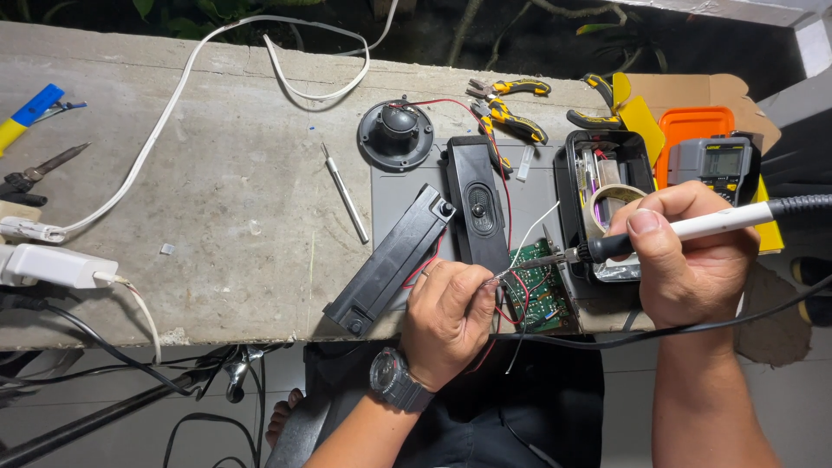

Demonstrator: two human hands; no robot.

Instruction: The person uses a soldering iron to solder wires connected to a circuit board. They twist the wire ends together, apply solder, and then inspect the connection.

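My right hand [689, 251] grips a soldering iron [685, 230] with a white handle and black collar; its metal tip points left and meets the wire ends at my left fingertips. My left hand [446, 316], with a dark watch on the wrist, pinches thin red and black wires [517, 290] just above a green circuit board [537, 295] at the bench's near edge. Two long black speaker boxes lie to the left: one tilted [390, 260], one upright with an oval driver [477, 208].
A round black speaker [396, 132], a slim silver tool [345, 192], yellow-handled pliers [511, 104], a black box with a tape roll [607, 204] and a multimeter [715, 165] sit on the concrete bench [217, 173]. A white cable [173, 113] and a charger [56, 264] lie at the left.
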